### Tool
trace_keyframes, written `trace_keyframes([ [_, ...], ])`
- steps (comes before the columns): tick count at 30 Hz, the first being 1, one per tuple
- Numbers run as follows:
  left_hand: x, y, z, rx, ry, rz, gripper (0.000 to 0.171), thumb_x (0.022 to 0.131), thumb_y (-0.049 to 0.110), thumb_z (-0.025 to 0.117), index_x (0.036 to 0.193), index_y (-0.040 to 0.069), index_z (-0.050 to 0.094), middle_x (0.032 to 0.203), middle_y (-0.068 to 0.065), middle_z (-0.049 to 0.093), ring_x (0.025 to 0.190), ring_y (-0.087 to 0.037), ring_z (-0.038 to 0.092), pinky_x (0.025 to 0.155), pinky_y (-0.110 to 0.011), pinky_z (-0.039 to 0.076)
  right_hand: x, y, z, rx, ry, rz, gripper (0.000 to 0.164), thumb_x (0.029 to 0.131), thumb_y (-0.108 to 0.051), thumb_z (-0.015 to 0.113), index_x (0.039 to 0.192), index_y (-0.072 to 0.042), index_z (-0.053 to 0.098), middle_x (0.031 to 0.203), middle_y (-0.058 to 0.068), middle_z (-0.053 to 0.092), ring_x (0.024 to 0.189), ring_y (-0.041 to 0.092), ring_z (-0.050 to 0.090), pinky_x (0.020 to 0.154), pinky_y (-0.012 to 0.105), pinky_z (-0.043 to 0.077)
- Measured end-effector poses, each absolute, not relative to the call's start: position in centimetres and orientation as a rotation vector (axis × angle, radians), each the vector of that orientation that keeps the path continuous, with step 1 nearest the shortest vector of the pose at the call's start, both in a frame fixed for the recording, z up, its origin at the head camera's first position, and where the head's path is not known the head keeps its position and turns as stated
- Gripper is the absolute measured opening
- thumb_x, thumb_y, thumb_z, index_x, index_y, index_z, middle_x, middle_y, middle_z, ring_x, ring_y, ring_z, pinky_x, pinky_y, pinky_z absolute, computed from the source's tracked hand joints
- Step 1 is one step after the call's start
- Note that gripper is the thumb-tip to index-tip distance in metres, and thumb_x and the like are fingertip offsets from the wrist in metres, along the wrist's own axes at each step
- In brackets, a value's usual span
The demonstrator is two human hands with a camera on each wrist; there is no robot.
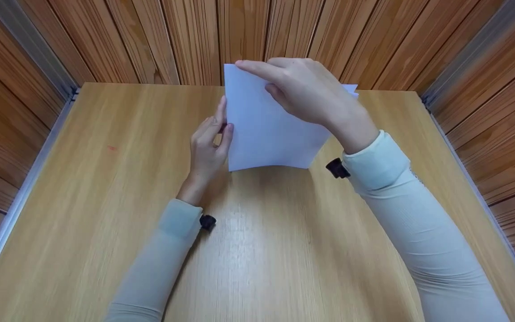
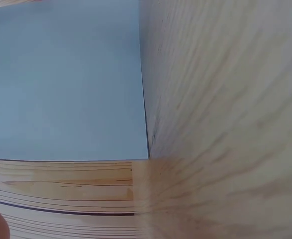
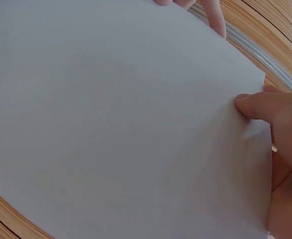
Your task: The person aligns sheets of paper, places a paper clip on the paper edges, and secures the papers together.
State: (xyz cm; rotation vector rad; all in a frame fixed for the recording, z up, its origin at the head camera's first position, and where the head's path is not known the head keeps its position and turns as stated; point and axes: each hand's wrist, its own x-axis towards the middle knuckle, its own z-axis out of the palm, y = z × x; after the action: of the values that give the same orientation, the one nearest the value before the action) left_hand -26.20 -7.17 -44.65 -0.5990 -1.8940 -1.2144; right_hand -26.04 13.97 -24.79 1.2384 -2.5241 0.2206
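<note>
A white sheet of paper (image 1: 271,138) stands nearly upright over the table, its lower edge slightly bowed. Two pointed corners show behind the right wrist at its far side, so it has more than one layer there. The left hand (image 1: 207,145) holds the sheet's left edge, thumb tip on the near face. Along the top edge, the right hand (image 1: 309,89) grips the paper, index finger stretched toward the upper left corner. In the right wrist view its thumb (image 3: 257,105) presses the paper's face (image 3: 111,124) and the other fingers are mostly hidden behind.
A light wooden table (image 1: 119,214) lies below, with a small reddish mark (image 1: 111,148) on its left part. Wood-plank walls (image 1: 195,40) rise at the back and both sides, with metal rails (image 1: 20,214) along the side edges. Small black devices (image 1: 207,222) sit at both cuffs.
</note>
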Motion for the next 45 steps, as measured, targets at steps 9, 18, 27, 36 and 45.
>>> trace_keyframes([
  [9, -26.2, -7.2, -44.5, -0.573, -1.942, -1.22, 0.049, 0.105, 0.01, 0.067, 0.151, -0.002, 0.054, 0.097, -0.012, 0.076, 0.084, -0.022, 0.065, 0.083, -0.026, 0.057, -25.9, 14.1, -24.6, 1.226, -2.537, 0.206, 0.061, 0.106, 0.0, 0.06, 0.159, -0.026, 0.051, 0.122, 0.016, 0.076, 0.09, 0.034, 0.073, 0.083, 0.048, 0.062],
  [18, -26.0, -7.2, -44.3, -0.569, -1.952, -1.252, 0.053, 0.106, 0.013, 0.067, 0.154, -0.001, 0.051, 0.108, -0.013, 0.075, 0.093, -0.023, 0.07, 0.088, -0.03, 0.06, -25.8, 14.0, -24.6, 1.22, -2.551, 0.197, 0.06, 0.106, -0.002, 0.061, 0.16, -0.026, 0.051, 0.125, 0.016, 0.075, 0.099, 0.035, 0.075, 0.087, 0.049, 0.062],
  [27, -26.0, -7.3, -44.0, -0.585, -1.928, -1.22, 0.051, 0.105, 0.009, 0.067, 0.152, -0.006, 0.051, 0.105, -0.015, 0.073, 0.09, -0.024, 0.068, 0.085, -0.029, 0.059, -25.8, 13.6, -24.7, 1.213, -2.574, 0.168, 0.061, 0.108, -0.003, 0.058, 0.162, -0.028, 0.046, 0.12, 0.016, 0.076, 0.089, 0.033, 0.072, 0.083, 0.048, 0.061],
  [36, -26.1, -7.2, -44.1, -0.589, -1.925, -1.169, 0.049, 0.105, 0.008, 0.067, 0.149, -0.007, 0.053, 0.105, -0.015, 0.074, 0.092, -0.027, 0.066, 0.089, -0.032, 0.058, -25.6, 13.1, -24.6, 1.203, -2.599, 0.154, 0.063, 0.108, -0.004, 0.057, 0.163, -0.031, 0.044, 0.115, 0.016, 0.076, 0.082, 0.032, 0.068, 0.078, 0.048, 0.06],
  [45, -26.1, -7.3, -44.1, -0.623, -1.92, -1.186, 0.051, 0.104, 0.006, 0.068, 0.149, -0.01, 0.051, 0.098, -0.015, 0.07, 0.084, -0.025, 0.063, 0.081, -0.027, 0.056, -25.6, 12.8, -24.7, 1.204, -2.597, 0.142, 0.061, 0.109, -0.006, 0.057, 0.163, -0.032, 0.045, 0.112, 0.015, 0.076, 0.079, 0.03, 0.066, 0.079, 0.046, 0.06],
])
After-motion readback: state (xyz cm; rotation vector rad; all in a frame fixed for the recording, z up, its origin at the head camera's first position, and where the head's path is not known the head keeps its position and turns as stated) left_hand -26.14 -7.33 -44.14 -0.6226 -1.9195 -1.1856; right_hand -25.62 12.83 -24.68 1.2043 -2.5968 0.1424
